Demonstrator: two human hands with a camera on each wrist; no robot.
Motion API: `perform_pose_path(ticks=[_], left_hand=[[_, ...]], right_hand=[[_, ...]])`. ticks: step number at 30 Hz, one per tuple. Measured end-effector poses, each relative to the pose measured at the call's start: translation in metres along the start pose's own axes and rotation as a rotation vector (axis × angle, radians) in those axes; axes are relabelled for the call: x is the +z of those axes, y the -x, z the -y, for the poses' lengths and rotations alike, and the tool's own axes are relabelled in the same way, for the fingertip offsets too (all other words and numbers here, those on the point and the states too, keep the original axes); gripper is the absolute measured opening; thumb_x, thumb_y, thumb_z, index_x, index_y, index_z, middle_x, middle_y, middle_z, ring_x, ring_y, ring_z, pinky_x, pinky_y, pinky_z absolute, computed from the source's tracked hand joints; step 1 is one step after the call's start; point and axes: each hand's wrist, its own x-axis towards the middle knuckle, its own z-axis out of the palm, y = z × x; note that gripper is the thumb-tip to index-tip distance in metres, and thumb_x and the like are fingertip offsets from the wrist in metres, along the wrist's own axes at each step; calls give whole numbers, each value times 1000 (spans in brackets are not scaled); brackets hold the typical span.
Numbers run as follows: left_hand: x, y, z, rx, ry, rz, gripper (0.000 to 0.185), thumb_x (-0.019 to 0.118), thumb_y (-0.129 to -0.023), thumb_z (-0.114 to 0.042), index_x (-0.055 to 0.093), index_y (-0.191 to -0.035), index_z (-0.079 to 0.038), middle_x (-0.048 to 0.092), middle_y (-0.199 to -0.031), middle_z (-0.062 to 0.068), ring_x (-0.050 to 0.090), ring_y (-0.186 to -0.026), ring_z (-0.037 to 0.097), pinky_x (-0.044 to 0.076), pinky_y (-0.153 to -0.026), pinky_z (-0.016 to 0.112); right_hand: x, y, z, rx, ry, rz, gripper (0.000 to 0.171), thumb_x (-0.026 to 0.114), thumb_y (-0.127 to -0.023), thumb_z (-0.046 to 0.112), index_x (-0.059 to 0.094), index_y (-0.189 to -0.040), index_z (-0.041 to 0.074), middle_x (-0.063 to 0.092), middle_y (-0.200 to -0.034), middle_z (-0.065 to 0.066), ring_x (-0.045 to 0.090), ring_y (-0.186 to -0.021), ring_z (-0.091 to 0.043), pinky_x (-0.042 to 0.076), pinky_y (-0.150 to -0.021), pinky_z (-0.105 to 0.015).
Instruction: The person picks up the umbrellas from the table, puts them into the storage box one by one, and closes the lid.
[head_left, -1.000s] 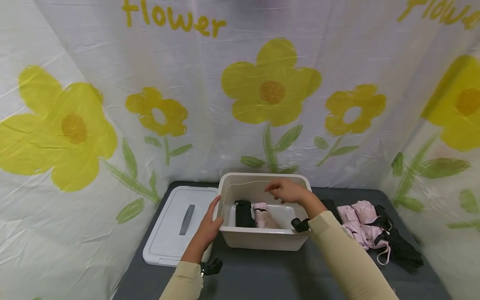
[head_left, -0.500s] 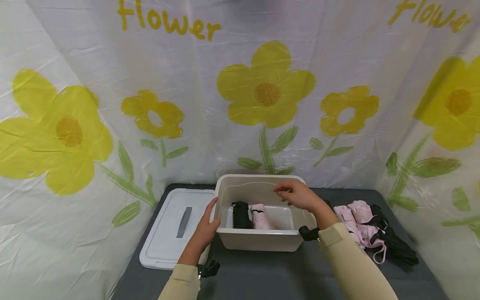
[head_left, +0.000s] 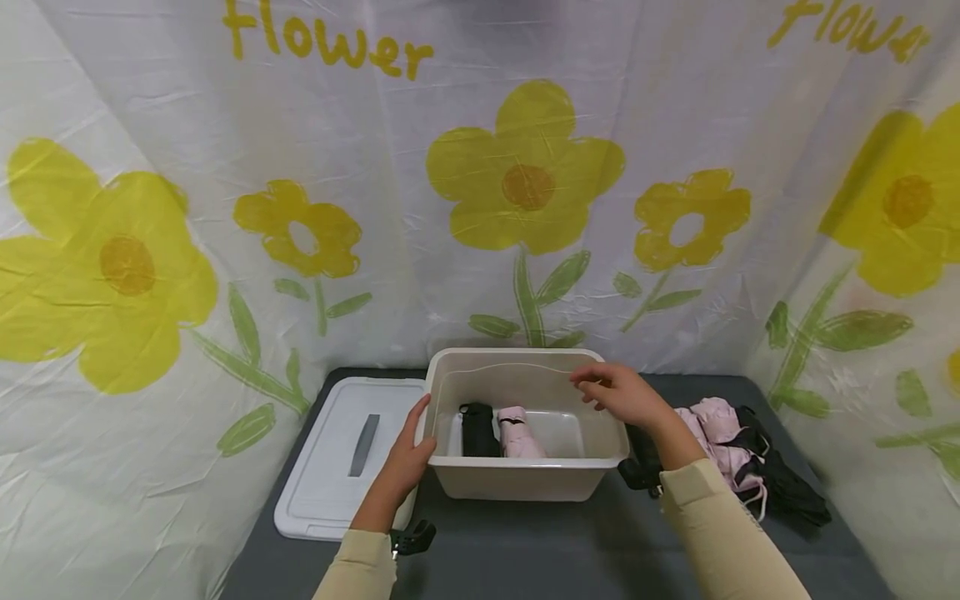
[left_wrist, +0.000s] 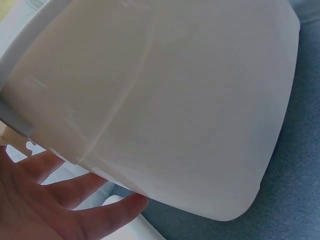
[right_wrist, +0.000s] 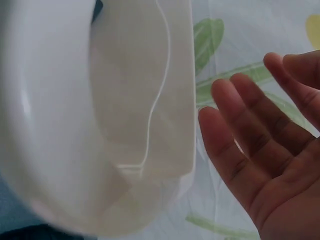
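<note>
The right hand (head_left: 626, 396), fingers loosely bent around nothing, hangs near the right rim of a pale bin (head_left: 517, 483); the left hand (head_left: 405, 460) rests extended fingers against its left side. Inside, a black bundle (head_left: 480, 431) lies beside a pink bundle (head_left: 519, 435). A white lid (head_left: 322, 475) lies left on the dark surface (head_left: 525, 550).

The bin (head_left: 517, 483) stands on the table (head_left: 525, 550) — lid (head_left: 330, 479) to its left, heap of cloth (head_left: 738, 458) to its right, curtain (head_left: 405, 275) behind. Inside, the left bundle (head_left: 480, 431) lies beside the right bundle (head_left: 521, 437).
</note>
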Motion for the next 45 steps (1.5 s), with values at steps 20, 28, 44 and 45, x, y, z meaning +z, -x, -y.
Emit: perform_pose_path(ticks=[20,28,44,45], left_hand=[[-4,-1,-3,10,12,37,73,43,-89,-9,20,-153,-36,21,-160,12,32,-137,39,32,-101,67],[-4,-2,-2,20,1,24,74,43,-88,-7,20,-153,-34,22,-160,12,33,-136,37,31,-103,64],[-3,-1,0,7,-4,35,75,42,-88,-7,19,-153,-34,25,-158,13,36,-131,39,35,-98,67],[-3,-1,0,4,-6,36,74,42,-88,-8,19,-153,-35,25,-157,13,36,-131,40,36,-97,67]], right_hand=[[-17,25,-28,-13,-26,-128,33,52,-99,22,63,-124,3,62,-123,-22,63,-103,-35,54,-78,-41],[-20,35,-41,58,-27,-167,36,52,-99,23,60,-127,2,58,-132,-22,60,-113,-37,53,-85,-46],[-10,43,-78,182,11,-176,32,51,-100,24,61,-126,9,59,-130,-21,61,-106,-34,51,-85,-46],[-9,43,-80,182,10,-175,32,50,-99,23,60,-126,7,59,-129,-22,60,-106,-34,51,-84,-46]])
